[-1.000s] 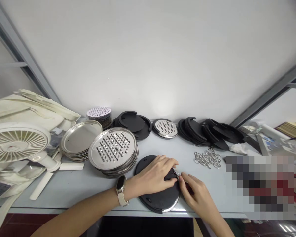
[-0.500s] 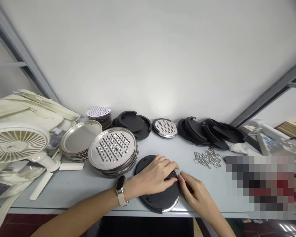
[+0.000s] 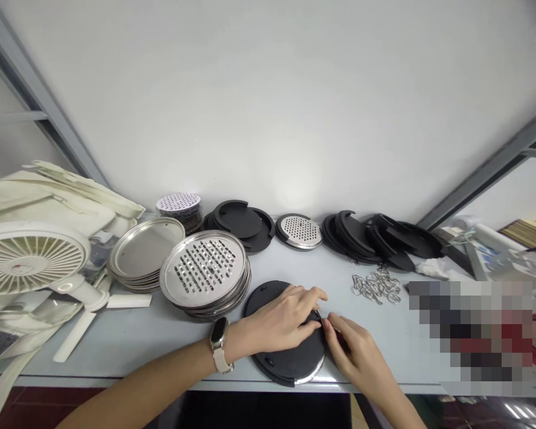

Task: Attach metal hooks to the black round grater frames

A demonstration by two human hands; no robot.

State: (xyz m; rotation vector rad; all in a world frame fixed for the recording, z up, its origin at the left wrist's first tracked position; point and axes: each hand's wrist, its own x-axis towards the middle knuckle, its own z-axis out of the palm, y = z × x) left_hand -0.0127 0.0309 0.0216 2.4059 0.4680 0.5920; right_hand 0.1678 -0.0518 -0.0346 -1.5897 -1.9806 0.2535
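Note:
A round black disc [image 3: 290, 357] with a metal rim lies face down at the table's front edge. My left hand [image 3: 286, 319] rests across it, fingers bent over its right side, thumb and fingertips closed near the rim. At that rim a small shiny metal wire clip [image 3: 320, 313] sticks out between my two hands. Thumb and forefinger of my right hand [image 3: 346, 342] pinch the clip's outer end beside the disc. Its inner end is partly hidden by my left fingers. Similar wire clips [image 3: 376, 287] lie in a loose pile to the right.
To the left stand a stack of metal grater plates [image 3: 205, 271], a stack of plain metal plates [image 3: 147, 247] and a white fan [image 3: 31, 259]. Black round holders [image 3: 241, 223] and more black holders [image 3: 357, 238] line the wall, with an assembled grater [image 3: 301, 231] between them.
My left forefinger has shifted slightly to the right, and the wire clip shows a little more clearly between the hands. The disc has stayed in place.

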